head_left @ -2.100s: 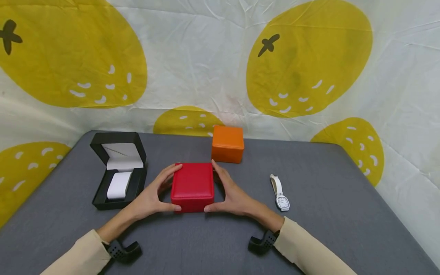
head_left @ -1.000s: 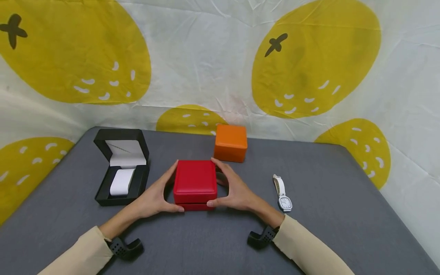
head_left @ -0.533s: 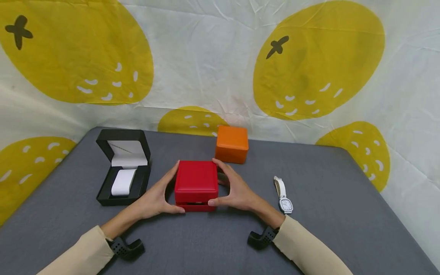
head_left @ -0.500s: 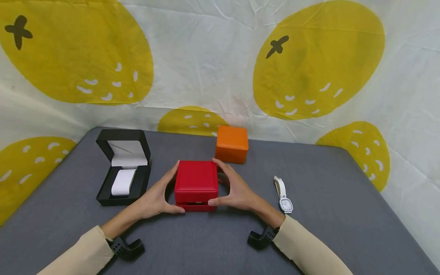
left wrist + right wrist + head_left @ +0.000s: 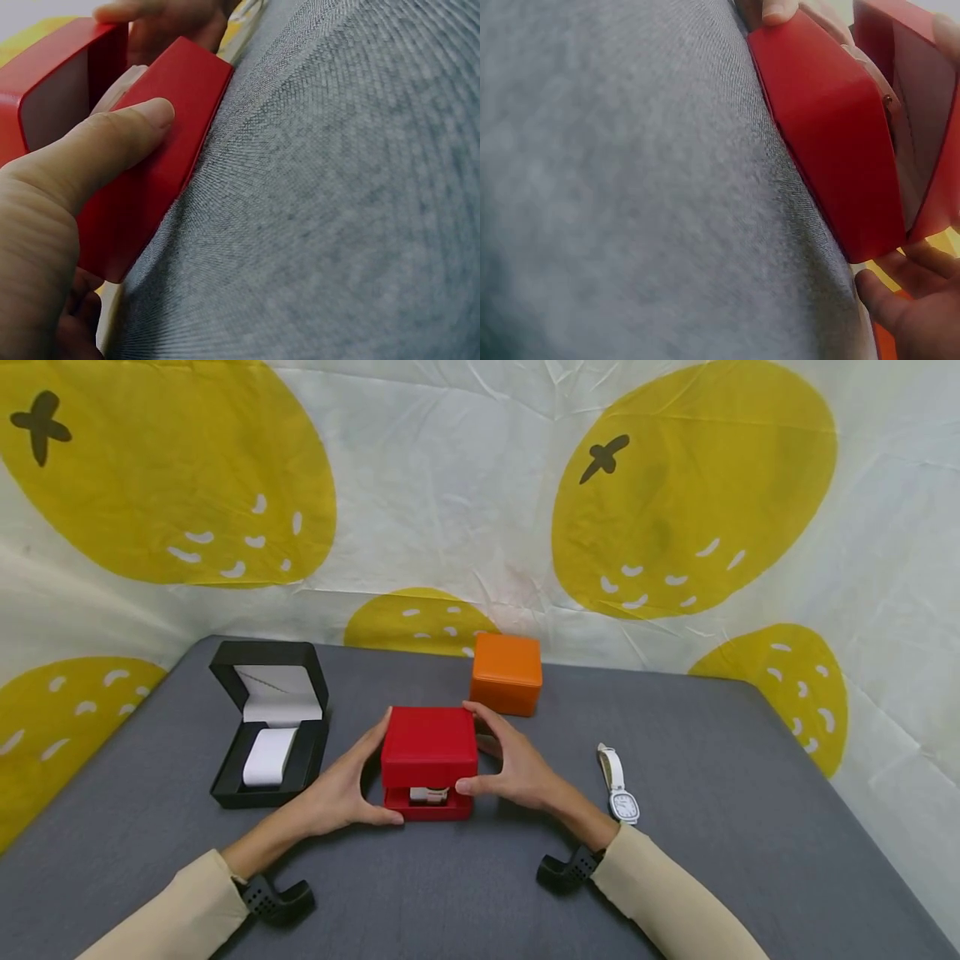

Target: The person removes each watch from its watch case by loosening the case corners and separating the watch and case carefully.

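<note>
In the middle of the table stands a red watch box [image 5: 429, 747], its lid raised a little off the base at the front. Through the gap shows a pale rounded item [image 5: 428, 795], with a small gold-coloured bit beside it in the right wrist view. My left hand [image 5: 337, 789] holds the base at its left side, and the thumb [image 5: 124, 135] presses its front wall. With the right hand [image 5: 517, 768] I grip the lid's right side, the thumb at its lower front edge. My other right fingers reach behind the box.
At the left stands an open black watch box [image 5: 303, 760] with a white cushion [image 5: 268, 758]. A closed orange box [image 5: 506, 675] is behind the red one. To the right lies a white-strapped wristwatch [image 5: 623, 806] on the grey table [image 5: 720, 827].
The red box was fully closed at first. Its lid has since risen at the front with my right thumb, baring the pale item inside. The left hand has stayed nearly still.
</note>
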Demonstrator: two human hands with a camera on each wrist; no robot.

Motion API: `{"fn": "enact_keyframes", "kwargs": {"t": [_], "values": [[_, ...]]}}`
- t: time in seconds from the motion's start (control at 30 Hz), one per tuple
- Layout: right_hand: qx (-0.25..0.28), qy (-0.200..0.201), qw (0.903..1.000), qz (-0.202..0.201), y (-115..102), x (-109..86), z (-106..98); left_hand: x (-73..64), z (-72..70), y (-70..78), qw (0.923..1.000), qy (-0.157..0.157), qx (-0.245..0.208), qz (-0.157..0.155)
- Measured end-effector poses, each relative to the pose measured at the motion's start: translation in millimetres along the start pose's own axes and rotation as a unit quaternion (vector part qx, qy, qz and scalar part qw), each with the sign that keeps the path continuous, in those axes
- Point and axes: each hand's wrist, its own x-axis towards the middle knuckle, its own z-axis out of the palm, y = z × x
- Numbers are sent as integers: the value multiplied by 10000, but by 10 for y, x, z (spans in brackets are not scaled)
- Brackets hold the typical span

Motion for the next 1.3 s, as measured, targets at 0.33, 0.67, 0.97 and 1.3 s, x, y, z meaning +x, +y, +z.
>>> {"fn": "enact_keyframes", "kwargs": {"t": [0.33, 0.67, 0.97, 1.3], "values": [[309, -2, 9988, 390, -97, 22, -22, -10, 7, -3, 10000, -12, 3, -31], [319, 25, 9969, 723, -195, 91, -91, 7, 3, -9, 9999, 35, 69, 147], [678, -96, 9895, 1273, -299, 185, -172, 18, -7, -3, 9996, 65, 156, 212], [1239, -33, 9779, 1686, -346, 256, -188, 6, -4, -17, 10000, 5, 58, 51]]}}
